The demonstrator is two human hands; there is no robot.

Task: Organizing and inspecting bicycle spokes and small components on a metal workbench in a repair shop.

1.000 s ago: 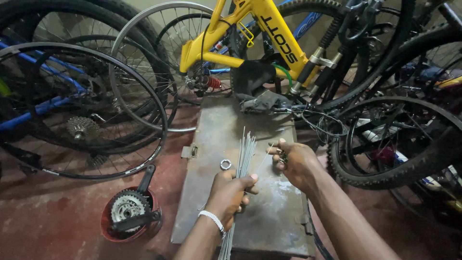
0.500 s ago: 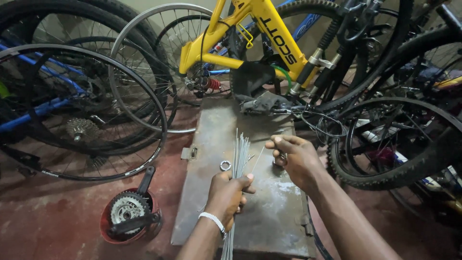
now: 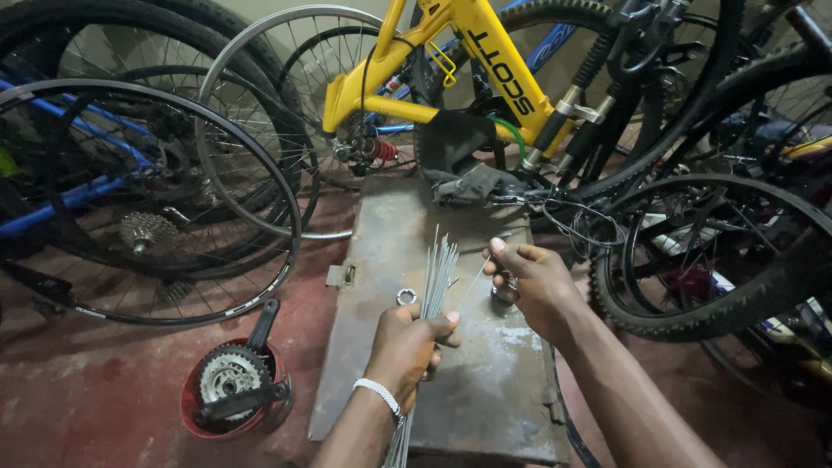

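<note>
Steel plate: grey, scratched flat metal sheet (image 3: pixel 485 381) is lying on the red floor, its near corners showing beside both forearms and its far edge running under the bicycles.
Open room: bare red concrete floor (image 3: pixel 95 399) is stretching at near left; on the right a knobby black tyre (image 3: pixel 737 286) is crowding the plate's edge, and far ahead the yellow bicycle frame (image 3: pixel 468 61) and a silver spoked rim (image 3: pixel 260 130) are closing the way.
Left hand: left hand (image 3: pixel 407 347) is gripping a bundle of thin silver steel spokes (image 3: pixel 438 273), fingers curled shut around it, above the middle of the plate.
Spokes: bundle is fanning slightly toward the far side, straight, bright and slender; its lower ends are trailing past the wrist.
Right hand: right hand (image 3: pixel 533 286) is pinching a single thin spoke (image 3: pixel 472 286) between thumb and fingertips, just right of the bundle.
Near things: small silver ring (image 3: pixel 406 297) is lying on the plate left of the bundle; red bowl with black toothed crankset (image 3: pixel 234 390) is sitting off the plate's left edge.
</note>
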